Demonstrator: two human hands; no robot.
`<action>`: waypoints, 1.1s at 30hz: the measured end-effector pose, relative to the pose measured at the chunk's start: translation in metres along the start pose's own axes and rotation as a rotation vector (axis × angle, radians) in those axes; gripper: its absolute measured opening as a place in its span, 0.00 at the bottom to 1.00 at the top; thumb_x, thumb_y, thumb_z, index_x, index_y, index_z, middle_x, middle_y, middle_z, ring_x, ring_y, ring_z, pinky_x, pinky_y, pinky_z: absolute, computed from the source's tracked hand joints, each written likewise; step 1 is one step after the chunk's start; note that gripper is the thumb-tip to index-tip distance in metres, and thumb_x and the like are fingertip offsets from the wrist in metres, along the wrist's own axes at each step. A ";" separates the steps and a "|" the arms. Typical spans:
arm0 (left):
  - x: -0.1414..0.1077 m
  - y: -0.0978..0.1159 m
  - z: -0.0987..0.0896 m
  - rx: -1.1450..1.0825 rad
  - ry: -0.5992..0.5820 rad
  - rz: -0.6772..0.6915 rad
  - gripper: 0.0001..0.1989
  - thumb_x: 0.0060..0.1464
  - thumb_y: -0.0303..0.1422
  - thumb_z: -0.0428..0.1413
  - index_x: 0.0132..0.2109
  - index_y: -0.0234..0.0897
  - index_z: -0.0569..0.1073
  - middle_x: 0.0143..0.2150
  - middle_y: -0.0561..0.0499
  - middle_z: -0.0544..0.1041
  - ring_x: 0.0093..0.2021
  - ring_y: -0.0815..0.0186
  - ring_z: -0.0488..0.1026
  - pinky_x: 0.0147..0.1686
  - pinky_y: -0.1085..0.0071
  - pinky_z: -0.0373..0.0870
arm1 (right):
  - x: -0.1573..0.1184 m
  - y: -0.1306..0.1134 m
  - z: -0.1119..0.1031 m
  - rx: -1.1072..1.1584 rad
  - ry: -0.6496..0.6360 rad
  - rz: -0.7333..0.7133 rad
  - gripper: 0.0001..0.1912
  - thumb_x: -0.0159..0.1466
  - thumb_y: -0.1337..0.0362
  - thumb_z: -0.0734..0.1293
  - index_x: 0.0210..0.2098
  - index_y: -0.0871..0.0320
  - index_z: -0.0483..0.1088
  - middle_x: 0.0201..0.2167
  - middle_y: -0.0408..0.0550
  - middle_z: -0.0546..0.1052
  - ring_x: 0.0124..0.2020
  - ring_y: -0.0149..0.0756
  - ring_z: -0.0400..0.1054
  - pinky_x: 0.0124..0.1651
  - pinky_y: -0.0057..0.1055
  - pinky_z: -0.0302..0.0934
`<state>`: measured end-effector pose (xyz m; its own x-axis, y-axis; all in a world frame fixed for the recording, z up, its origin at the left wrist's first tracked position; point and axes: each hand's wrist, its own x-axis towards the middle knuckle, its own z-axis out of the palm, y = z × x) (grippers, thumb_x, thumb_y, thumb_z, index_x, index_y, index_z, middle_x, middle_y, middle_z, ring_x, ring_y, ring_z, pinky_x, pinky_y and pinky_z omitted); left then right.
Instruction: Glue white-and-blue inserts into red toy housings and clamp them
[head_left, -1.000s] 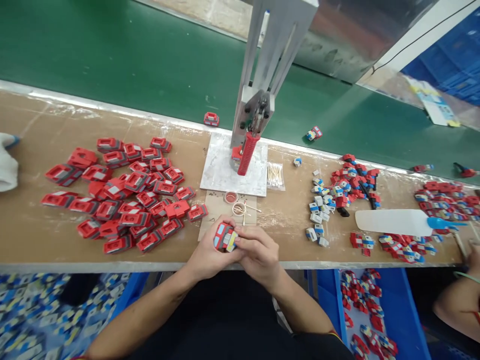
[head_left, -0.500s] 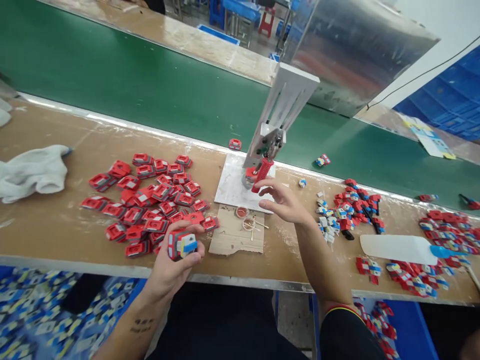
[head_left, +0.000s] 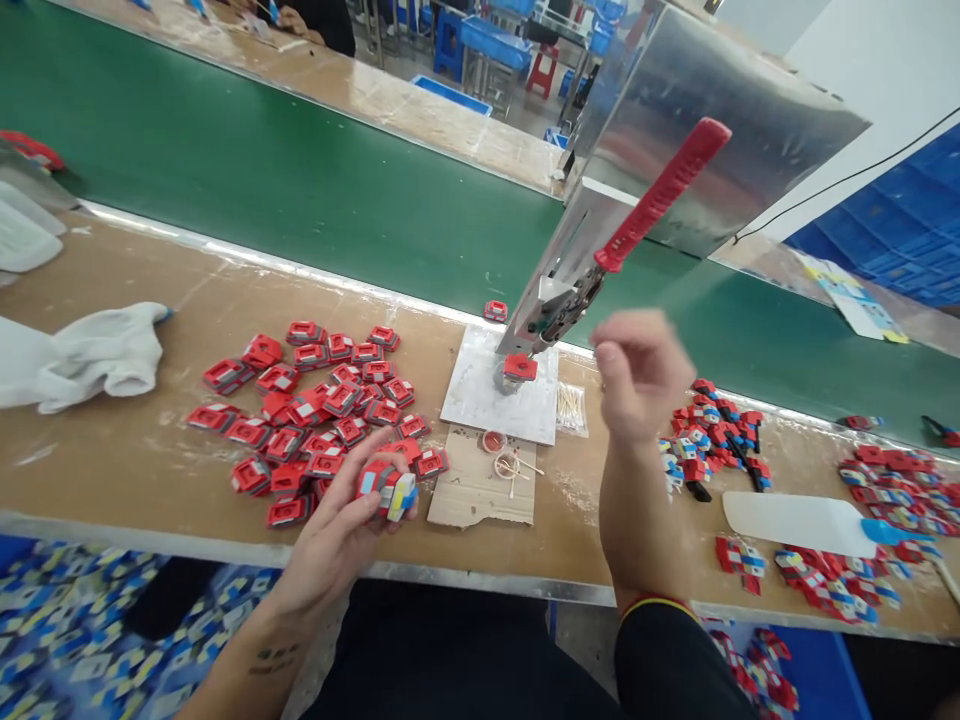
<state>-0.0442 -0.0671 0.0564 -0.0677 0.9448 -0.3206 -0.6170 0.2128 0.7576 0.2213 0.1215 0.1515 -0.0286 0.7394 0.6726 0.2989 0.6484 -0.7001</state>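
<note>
My left hand (head_left: pixel 341 520) is closed around a toy car piece (head_left: pixel 390 490), red and grey with white, yellow and blue blocks at one end. To its left lies a pile of red and grey toy car pieces (head_left: pixel 322 400). My right hand (head_left: pixel 646 375) hangs beside the hand press, apart from it; motion blurs its curled fingers. The press's red lever handle (head_left: pixel 664 195) points up and away. On the round holder at its base plate (head_left: pixel 472 390) sits a red piece (head_left: pixel 520 367).
Cardboard (head_left: pixel 480 490) bears a small red-filled dish (head_left: pixel 493 442) and cotton swabs (head_left: pixel 510 465). Small red, white and blue parts (head_left: pixel 712 430) lie to the right, near a white bottle (head_left: pixel 795 522). A green conveyor belt (head_left: pixel 300 150) runs behind. A white glove (head_left: pixel 112 350) lies left.
The press handle has swung from low up to the upper right, uncovering the red piece. My right hand has let go of its area and moved right. My left hand has turned the toy piece.
</note>
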 end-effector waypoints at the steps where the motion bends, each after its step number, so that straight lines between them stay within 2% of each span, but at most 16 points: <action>1: -0.001 0.002 -0.001 0.034 0.013 0.043 0.28 0.57 0.40 0.71 0.63 0.48 0.76 0.48 0.47 0.80 0.33 0.63 0.79 0.30 0.70 0.75 | -0.018 0.018 0.001 -0.072 0.037 0.081 0.21 0.66 0.41 0.74 0.29 0.51 0.75 0.31 0.44 0.80 0.35 0.38 0.75 0.44 0.43 0.74; 2: 0.000 0.004 -0.002 0.073 0.018 0.089 0.26 0.57 0.40 0.71 0.61 0.49 0.76 0.49 0.46 0.81 0.34 0.62 0.80 0.30 0.70 0.75 | -0.035 0.036 0.004 -0.136 0.017 0.218 0.21 0.64 0.41 0.74 0.29 0.51 0.73 0.30 0.45 0.78 0.34 0.38 0.73 0.43 0.43 0.73; 3: 0.002 0.008 -0.002 0.123 0.006 0.130 0.23 0.57 0.40 0.71 0.58 0.48 0.77 0.50 0.46 0.81 0.36 0.61 0.81 0.32 0.69 0.77 | -0.049 0.053 0.008 -0.176 -0.031 0.343 0.21 0.59 0.41 0.78 0.34 0.52 0.74 0.33 0.46 0.79 0.35 0.39 0.72 0.42 0.44 0.72; 5: 0.015 0.018 0.002 0.266 -0.064 0.195 0.20 0.56 0.40 0.73 0.53 0.47 0.79 0.52 0.44 0.82 0.43 0.56 0.82 0.39 0.66 0.80 | -0.065 0.081 0.019 -0.177 -0.155 0.498 0.29 0.51 0.42 0.81 0.43 0.53 0.75 0.42 0.50 0.81 0.38 0.42 0.72 0.44 0.44 0.72; 7: 0.036 0.031 0.010 0.433 -0.156 0.246 0.19 0.52 0.41 0.75 0.49 0.44 0.81 0.50 0.43 0.82 0.49 0.52 0.81 0.45 0.64 0.80 | -0.069 0.097 0.026 -0.136 -0.255 0.534 0.31 0.50 0.42 0.81 0.45 0.54 0.75 0.47 0.53 0.81 0.44 0.44 0.74 0.46 0.43 0.71; 9: 0.060 0.042 0.020 0.550 -0.181 0.289 0.20 0.49 0.41 0.76 0.47 0.43 0.82 0.48 0.44 0.82 0.51 0.52 0.80 0.48 0.64 0.80 | -0.065 0.102 0.019 -0.102 -0.321 0.533 0.29 0.52 0.41 0.79 0.42 0.53 0.73 0.46 0.52 0.82 0.46 0.43 0.75 0.48 0.41 0.72; 12: 0.090 0.052 0.032 0.627 -0.235 0.288 0.21 0.49 0.41 0.76 0.47 0.41 0.82 0.45 0.44 0.82 0.49 0.53 0.80 0.46 0.65 0.79 | -0.047 0.106 -0.019 -0.131 -0.399 0.575 0.30 0.53 0.38 0.77 0.39 0.53 0.68 0.39 0.48 0.83 0.40 0.41 0.77 0.43 0.39 0.72; 14: 0.105 0.054 0.039 0.666 -0.283 0.298 0.22 0.50 0.40 0.75 0.50 0.40 0.80 0.44 0.45 0.81 0.47 0.54 0.80 0.42 0.67 0.78 | -0.022 0.118 -0.050 -0.235 -0.428 0.621 0.28 0.53 0.39 0.77 0.36 0.52 0.66 0.33 0.46 0.81 0.35 0.40 0.75 0.38 0.37 0.70; 16: 0.120 0.051 0.046 0.705 -0.301 0.317 0.26 0.51 0.40 0.74 0.54 0.40 0.77 0.46 0.45 0.82 0.44 0.56 0.80 0.39 0.68 0.77 | 0.010 0.138 -0.070 -0.396 -0.431 0.655 0.25 0.51 0.47 0.79 0.33 0.52 0.66 0.29 0.45 0.78 0.35 0.41 0.72 0.39 0.37 0.67; 18: 0.137 0.045 0.055 0.757 -0.322 0.328 0.27 0.53 0.40 0.72 0.56 0.39 0.75 0.47 0.45 0.82 0.42 0.58 0.80 0.38 0.68 0.76 | 0.041 0.162 -0.076 -0.554 -0.429 0.682 0.22 0.48 0.55 0.81 0.31 0.53 0.66 0.32 0.47 0.79 0.40 0.44 0.72 0.45 0.39 0.66; 22: 0.174 0.030 0.072 0.878 -0.408 0.401 0.21 0.53 0.36 0.69 0.52 0.36 0.77 0.46 0.44 0.82 0.43 0.58 0.80 0.44 0.63 0.76 | 0.072 0.195 -0.055 -0.748 -0.482 0.731 0.18 0.49 0.62 0.81 0.33 0.57 0.72 0.44 0.60 0.81 0.53 0.55 0.72 0.55 0.45 0.66; 24: 0.190 0.024 0.079 0.902 -0.434 0.452 0.19 0.53 0.33 0.69 0.52 0.35 0.78 0.46 0.44 0.83 0.43 0.58 0.80 0.45 0.62 0.75 | 0.073 0.199 -0.035 -0.799 -0.485 0.702 0.22 0.52 0.60 0.81 0.43 0.61 0.75 0.56 0.69 0.77 0.64 0.65 0.66 0.62 0.53 0.64; 26: 0.201 0.020 0.084 0.925 -0.461 0.478 0.19 0.52 0.31 0.69 0.52 0.35 0.80 0.46 0.44 0.84 0.43 0.58 0.80 0.45 0.62 0.75 | 0.069 0.198 -0.010 -0.798 -0.489 0.633 0.27 0.58 0.58 0.80 0.53 0.60 0.75 0.67 0.70 0.71 0.72 0.68 0.58 0.68 0.60 0.60; 28: 0.206 0.019 0.089 0.955 -0.492 0.469 0.21 0.52 0.30 0.68 0.54 0.36 0.81 0.47 0.43 0.86 0.43 0.57 0.81 0.46 0.61 0.76 | 0.064 0.197 0.015 -0.736 -0.516 0.569 0.25 0.65 0.56 0.77 0.59 0.56 0.74 0.69 0.62 0.70 0.72 0.62 0.61 0.70 0.60 0.62; 30: 0.206 0.018 0.095 0.989 -0.523 0.433 0.23 0.54 0.31 0.68 0.57 0.37 0.80 0.51 0.43 0.87 0.44 0.57 0.83 0.47 0.61 0.78 | 0.058 0.197 0.037 -0.645 -0.528 0.541 0.22 0.71 0.54 0.73 0.61 0.55 0.73 0.65 0.56 0.74 0.64 0.52 0.71 0.65 0.55 0.70; 33: 0.204 0.015 0.105 1.073 -0.568 0.376 0.24 0.58 0.31 0.66 0.61 0.37 0.79 0.56 0.42 0.86 0.49 0.56 0.84 0.52 0.59 0.79 | 0.051 0.196 0.051 -0.526 -0.460 0.532 0.21 0.74 0.53 0.71 0.61 0.56 0.73 0.60 0.53 0.77 0.56 0.45 0.77 0.58 0.48 0.77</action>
<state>0.0153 0.1548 0.0618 0.4087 0.9072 0.0997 0.3273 -0.2477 0.9119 0.2304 0.2954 0.0359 -0.1081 0.9931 0.0455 0.7793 0.1130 -0.6163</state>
